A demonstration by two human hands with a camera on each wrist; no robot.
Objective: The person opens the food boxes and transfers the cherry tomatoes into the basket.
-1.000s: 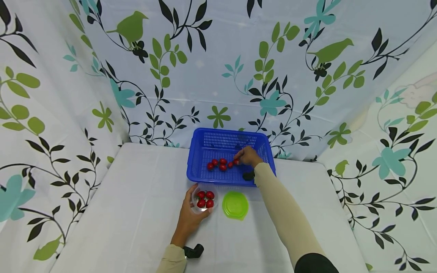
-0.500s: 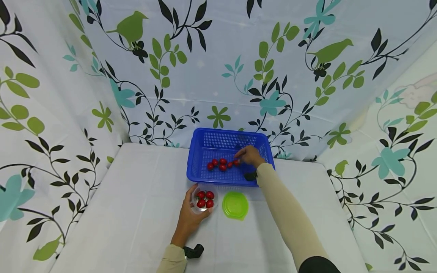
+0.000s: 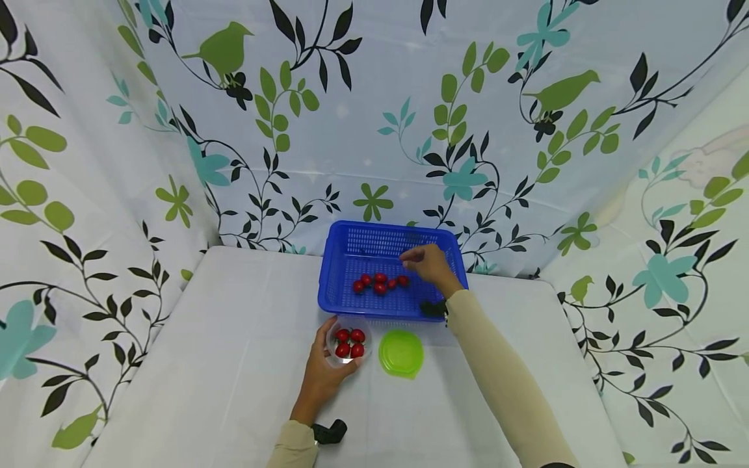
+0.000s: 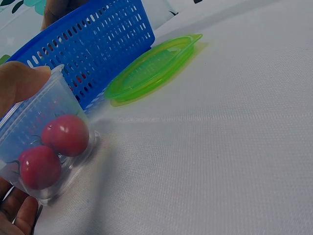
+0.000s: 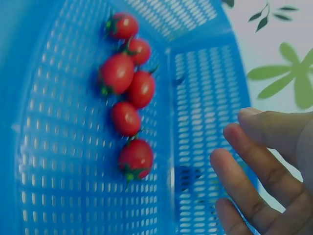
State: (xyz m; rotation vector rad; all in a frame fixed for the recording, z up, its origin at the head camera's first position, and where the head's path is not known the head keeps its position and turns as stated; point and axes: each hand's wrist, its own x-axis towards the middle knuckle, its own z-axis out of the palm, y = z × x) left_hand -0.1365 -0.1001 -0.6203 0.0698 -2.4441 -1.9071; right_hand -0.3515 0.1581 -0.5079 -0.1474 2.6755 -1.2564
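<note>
With thumb and fingers round its sides, my left hand (image 3: 325,377) holds a clear plastic cup (image 3: 350,359) on the table. Several small red tomatoes (image 4: 41,167) with green stems lie inside the cup. My right hand (image 3: 429,263) hovers over the right part of a blue plastic basket (image 3: 328,286), its fingers apart and nothing between them in the right wrist view. Several more cherry tomatoes (image 5: 125,118) lie in a cluster on the basket floor, apart from the fingers. A green lid (image 3: 401,353) lies flat to the right of the cup.
The white table (image 3: 251,364) bears the basket at its back edge, just behind the cup and lid. A patterned curtain (image 3: 374,130) hangs right behind the basket and at both sides.
My right hand has lifted off the rightmost tomato, leaving it in the basket, and its fingers have moved slightly up and back. The left hand keeps its hold on the cup.
</note>
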